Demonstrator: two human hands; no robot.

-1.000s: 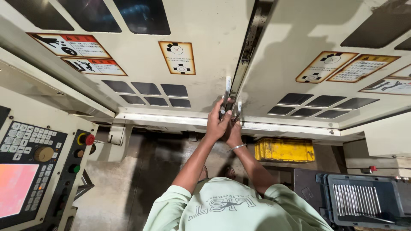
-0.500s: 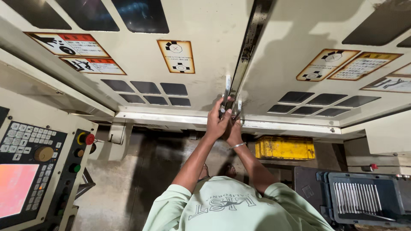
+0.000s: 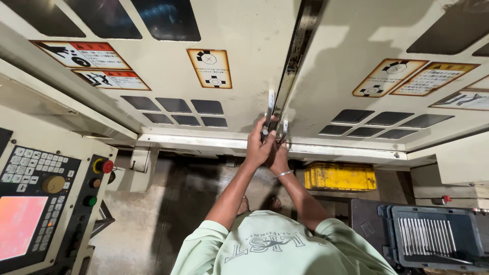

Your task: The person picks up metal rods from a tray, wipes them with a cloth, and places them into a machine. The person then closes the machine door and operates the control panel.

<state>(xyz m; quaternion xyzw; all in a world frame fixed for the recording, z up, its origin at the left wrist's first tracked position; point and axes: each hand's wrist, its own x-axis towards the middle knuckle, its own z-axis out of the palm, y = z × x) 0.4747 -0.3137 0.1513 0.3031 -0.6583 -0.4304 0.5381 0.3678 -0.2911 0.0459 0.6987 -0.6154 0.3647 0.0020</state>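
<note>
Two cream machine doors meet at a dark vertical seam (image 3: 295, 61). A metal handle (image 3: 270, 106) sits on the left door and a second handle (image 3: 284, 128) on the right door, close beside the seam. My left hand (image 3: 259, 146) is closed around the lower end of the left handle. My right hand (image 3: 279, 159), with a thin bangle at the wrist, grips the right handle just below it. Both arms reach forward from my pale green shirt (image 3: 275, 247). The two hands touch each other.
A control panel (image 3: 41, 203) with a keypad, a red-lit screen, and red and green buttons stands at the left. A yellow crate (image 3: 338, 176) sits on the floor under the doors. A dark bin of metal rods (image 3: 438, 239) is at the lower right. Warning stickers (image 3: 210, 67) are on the doors.
</note>
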